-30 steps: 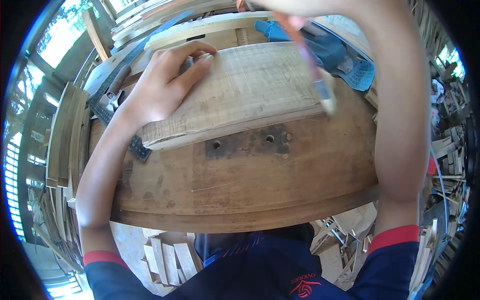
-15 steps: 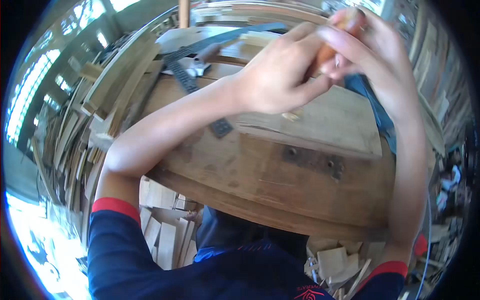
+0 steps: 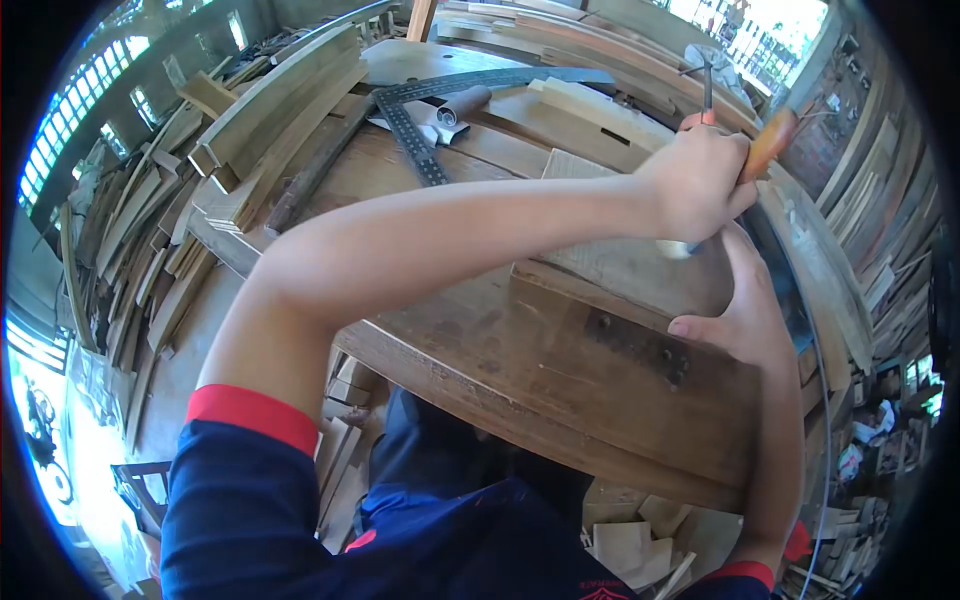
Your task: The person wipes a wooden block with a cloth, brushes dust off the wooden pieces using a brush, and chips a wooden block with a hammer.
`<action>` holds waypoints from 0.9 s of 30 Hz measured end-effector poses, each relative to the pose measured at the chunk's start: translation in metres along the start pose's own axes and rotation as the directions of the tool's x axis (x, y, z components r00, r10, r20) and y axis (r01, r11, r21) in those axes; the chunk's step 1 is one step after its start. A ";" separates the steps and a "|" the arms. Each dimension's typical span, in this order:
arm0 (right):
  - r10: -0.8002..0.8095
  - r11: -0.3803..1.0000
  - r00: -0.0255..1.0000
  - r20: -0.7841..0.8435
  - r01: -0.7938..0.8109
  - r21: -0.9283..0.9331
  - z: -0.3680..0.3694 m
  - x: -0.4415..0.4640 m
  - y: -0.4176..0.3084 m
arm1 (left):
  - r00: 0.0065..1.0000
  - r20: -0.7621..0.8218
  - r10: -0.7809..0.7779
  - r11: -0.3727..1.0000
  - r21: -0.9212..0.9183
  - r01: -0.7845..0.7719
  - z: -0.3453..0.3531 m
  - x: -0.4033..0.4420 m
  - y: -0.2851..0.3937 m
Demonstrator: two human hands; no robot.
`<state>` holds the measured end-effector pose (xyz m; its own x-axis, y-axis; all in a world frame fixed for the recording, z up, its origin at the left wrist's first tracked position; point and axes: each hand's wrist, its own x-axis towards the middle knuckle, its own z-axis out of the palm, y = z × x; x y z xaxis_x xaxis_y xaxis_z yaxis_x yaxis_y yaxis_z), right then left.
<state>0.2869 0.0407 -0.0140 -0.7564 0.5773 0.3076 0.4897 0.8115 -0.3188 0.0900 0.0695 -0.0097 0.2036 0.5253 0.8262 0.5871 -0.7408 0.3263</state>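
Note:
My left hand (image 3: 700, 180) is a closed fist raised over the right end of a pale board (image 3: 620, 262). An orange-brown wooden handle (image 3: 772, 142) sticks out of the fist's upper right side. A thin dark shaft (image 3: 708, 88) with an orange-red base also rises above the fist. A whitish, rounded tool end (image 3: 678, 248) shows below it; I cannot tell how these parts join. My right hand (image 3: 742, 295) rests at the board's right end, its thumb stretched left along the near edge. Its other fingers are partly hidden beneath the left fist.
The board lies on a brown wooden workbench (image 3: 440, 340) with dark marks. Behind the left forearm lie a metal square (image 3: 412, 140) and a grey cylinder (image 3: 466, 104). Thick timbers (image 3: 275, 125) stand at the left; stacked planks (image 3: 880, 190) line the right.
My hands have parted from around the wooden handle. The left fist keeps it and has moved right and down; the right hand has come down onto the board.

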 end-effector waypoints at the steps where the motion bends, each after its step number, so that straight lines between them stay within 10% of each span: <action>1: 0.005 1.000 1.000 -0.014 -0.005 0.011 -0.002 -0.001 0.001 | 0.996 -0.082 -0.025 0.996 -0.092 0.018 0.007 0.005 0.001; 6: 0.119 0.992 0.993 0.012 -0.119 0.050 -0.005 -0.005 -0.005 | 0.884 0.306 -0.353 0.936 0.124 0.330 -0.071 -0.008 0.008; 8: 0.127 0.991 0.992 -0.012 -0.126 0.033 -0.002 -0.008 -0.001 | 0.927 0.332 -0.174 0.871 0.490 -0.012 -0.111 -0.018 0.011; 11: 0.110 0.994 0.993 -0.043 -0.111 -0.010 0.003 -0.011 0.003 | 0.852 0.409 -0.327 0.762 0.647 -0.018 -0.101 -0.030 0.039; 18: 0.071 0.997 0.997 -0.035 -0.070 0.018 0.004 -0.008 0.009 | 0.986 0.159 -0.044 0.991 0.131 0.023 -0.013 -0.005 0.046; 22: 0.049 0.998 0.996 -0.077 -0.051 -0.023 0.006 -0.006 0.012 | 0.887 0.251 -0.388 0.883 -0.176 0.436 -0.038 -0.021 0.043; 27: 0.059 0.996 0.988 -0.145 -0.068 -0.057 0.018 -0.012 0.017 | 0.847 0.197 -0.493 0.786 0.519 0.337 -0.115 -0.032 0.045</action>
<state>0.2969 0.0460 -0.0400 -0.6552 0.6314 0.4148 0.5640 0.7741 -0.2876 0.0198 -0.0288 0.0313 0.0372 0.8931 0.4483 0.9363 -0.1880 0.2967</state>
